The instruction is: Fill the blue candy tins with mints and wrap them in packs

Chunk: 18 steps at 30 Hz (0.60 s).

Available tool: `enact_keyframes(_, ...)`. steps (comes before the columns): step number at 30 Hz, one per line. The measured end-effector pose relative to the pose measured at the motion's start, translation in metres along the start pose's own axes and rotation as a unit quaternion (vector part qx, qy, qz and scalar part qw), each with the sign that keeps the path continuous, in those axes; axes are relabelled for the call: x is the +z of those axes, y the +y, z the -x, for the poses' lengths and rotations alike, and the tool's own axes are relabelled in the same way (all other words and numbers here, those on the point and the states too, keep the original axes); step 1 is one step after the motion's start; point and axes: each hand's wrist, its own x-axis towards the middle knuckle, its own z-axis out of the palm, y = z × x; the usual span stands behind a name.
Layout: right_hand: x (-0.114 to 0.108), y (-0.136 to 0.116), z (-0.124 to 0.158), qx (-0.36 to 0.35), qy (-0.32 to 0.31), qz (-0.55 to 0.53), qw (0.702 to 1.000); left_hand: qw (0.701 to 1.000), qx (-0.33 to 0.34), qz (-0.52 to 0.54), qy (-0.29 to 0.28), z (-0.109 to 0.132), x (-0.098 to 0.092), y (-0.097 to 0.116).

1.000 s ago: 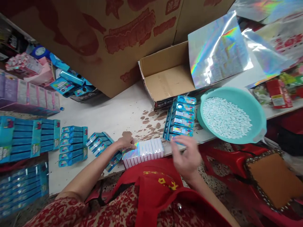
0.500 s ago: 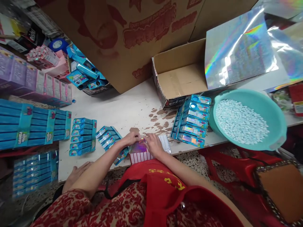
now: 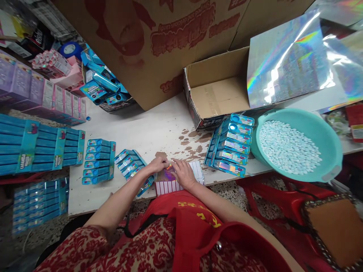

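Observation:
A sheet of shiny purple holographic film [image 3: 165, 175] lies over a row of slim white boxes [image 3: 167, 187] with pink edges at the table's front. My left hand [image 3: 159, 164] has its fingers closed in a pinch at the film's upper edge, where a small orange-yellow spot shows. My right hand [image 3: 183, 174] lies on the film and boxes, palm down, fingers stretched toward the left fingertips. White striped box ends [image 3: 197, 172] stick out beyond it. Close to my left forearm sits a bundle of blue candy boxes [image 3: 129, 163], partly covered by the arm.
Right of my hands stands a blue candy-box bundle [image 3: 229, 145], then a turquoise basin [image 3: 329, 151] of pale candies. Behind are an open carton [image 3: 218, 96] and holographic sheets [image 3: 286, 60]. More blue bundles [image 3: 99, 162] line the left; a red stool [image 3: 266, 200] stands right.
Another hand at the lower left has drawn back almost out of sight behind my left forearm. My own hands stay at the film with only slight finger movement.

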Motion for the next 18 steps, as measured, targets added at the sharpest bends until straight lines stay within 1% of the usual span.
enact_keyframes(5,0.004,0.001,0.001,-0.015,-0.001,-0.013,1.0,1.0,-0.002,-0.007,0.004,-0.001,0.001,-0.001)
enact_keyframes(10,0.003,0.002,0.006,-0.025,0.0,-0.03,0.999,1.0,0.01,-0.007,-0.002,-0.003,0.001,-0.001)
enact_keyframes(15,-0.003,0.002,0.002,-0.018,0.0,-0.076,0.997,1.0,0.011,-0.022,0.007,-0.006,0.001,-0.001)
enact_keyframes(18,-0.012,-0.001,0.002,0.009,0.013,-0.125,0.992,0.999,0.003,-0.038,0.026,-0.007,0.003,0.0)
